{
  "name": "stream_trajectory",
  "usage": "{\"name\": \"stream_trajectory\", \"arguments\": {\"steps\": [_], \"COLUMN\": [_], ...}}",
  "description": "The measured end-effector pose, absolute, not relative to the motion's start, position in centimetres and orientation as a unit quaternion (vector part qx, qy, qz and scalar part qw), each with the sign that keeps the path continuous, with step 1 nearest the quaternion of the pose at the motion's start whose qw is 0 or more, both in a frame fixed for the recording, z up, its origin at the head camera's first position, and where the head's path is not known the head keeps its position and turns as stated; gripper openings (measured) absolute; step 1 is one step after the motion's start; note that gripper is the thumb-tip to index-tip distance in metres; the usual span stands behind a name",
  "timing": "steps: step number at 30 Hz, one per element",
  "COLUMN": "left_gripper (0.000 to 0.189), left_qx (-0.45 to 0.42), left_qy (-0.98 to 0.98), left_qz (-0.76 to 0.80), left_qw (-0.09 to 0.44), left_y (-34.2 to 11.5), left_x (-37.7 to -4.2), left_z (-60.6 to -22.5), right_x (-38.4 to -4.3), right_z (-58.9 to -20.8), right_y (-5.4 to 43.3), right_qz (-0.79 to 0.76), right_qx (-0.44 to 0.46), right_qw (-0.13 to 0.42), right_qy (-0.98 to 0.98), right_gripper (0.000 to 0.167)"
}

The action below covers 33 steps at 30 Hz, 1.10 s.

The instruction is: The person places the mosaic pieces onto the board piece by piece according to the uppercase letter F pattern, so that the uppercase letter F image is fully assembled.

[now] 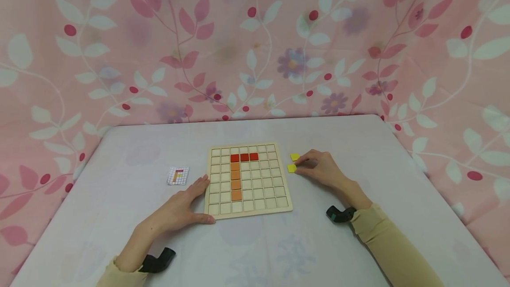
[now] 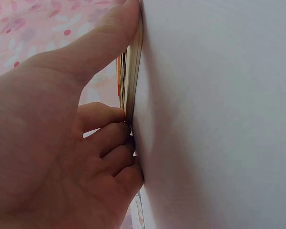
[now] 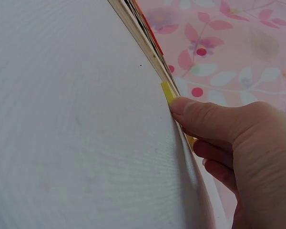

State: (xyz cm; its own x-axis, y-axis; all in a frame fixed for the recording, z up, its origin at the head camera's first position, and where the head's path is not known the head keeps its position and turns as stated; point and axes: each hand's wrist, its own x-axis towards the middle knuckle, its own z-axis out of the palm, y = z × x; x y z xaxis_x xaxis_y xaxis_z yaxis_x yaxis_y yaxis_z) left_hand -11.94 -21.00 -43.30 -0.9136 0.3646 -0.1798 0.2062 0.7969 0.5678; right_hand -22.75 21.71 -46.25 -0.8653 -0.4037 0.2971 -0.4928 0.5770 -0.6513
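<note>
A pale wooden grid board (image 1: 260, 193) lies on the table, with a row of red tiles (image 1: 244, 157) above a column of orange tiles (image 1: 236, 175) in its squares. My left hand (image 1: 181, 207) rests at its lower left corner, thumb on the near edge and fingers against the left side. To the right of the board, my right hand (image 1: 322, 169) pinches the nearer yellow tile (image 1: 291, 168) at its right side between thumb and index finger. Just behind it lies another yellow tile (image 1: 294, 157), close to the index fingertip. The right wrist view shows the thumb touching a yellow tile (image 3: 167, 93).
Left of the board lies a small card (image 1: 178, 176) printed with a coloured grid pattern. A white cloth covers the table (image 1: 259, 251). Behind it hangs a pink flowered curtain (image 1: 247, 48). Each wrist wears a black device (image 1: 340, 214).
</note>
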Motion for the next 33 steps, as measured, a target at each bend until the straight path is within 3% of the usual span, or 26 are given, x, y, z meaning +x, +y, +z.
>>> {"name": "stream_trajectory", "arguments": {"steps": [12, 19, 33], "left_gripper": [0.116, 0.117, 0.116], "left_qx": [0.154, 0.15, 0.151], "left_qy": [0.937, 0.938, 0.937], "left_qz": [0.279, 0.278, 0.281], "left_qw": [0.14, 0.145, 0.145], "left_y": [-21.0, -20.9, -21.0], "left_x": [-12.0, -12.0, -12.0], "left_z": [-43.2, -43.2, -43.1], "right_x": [-22.8, -22.4, -21.5], "right_z": [-46.4, -45.7, -45.0], "right_y": [21.8, 21.4, 14.6], "right_qz": [0.379, 0.407, 0.434], "right_qx": [0.265, 0.218, 0.258], "right_qw": [0.075, 0.06, 0.04], "right_qy": [-0.884, -0.885, -0.862], "right_gripper": [0.023, 0.022, 0.018]}}
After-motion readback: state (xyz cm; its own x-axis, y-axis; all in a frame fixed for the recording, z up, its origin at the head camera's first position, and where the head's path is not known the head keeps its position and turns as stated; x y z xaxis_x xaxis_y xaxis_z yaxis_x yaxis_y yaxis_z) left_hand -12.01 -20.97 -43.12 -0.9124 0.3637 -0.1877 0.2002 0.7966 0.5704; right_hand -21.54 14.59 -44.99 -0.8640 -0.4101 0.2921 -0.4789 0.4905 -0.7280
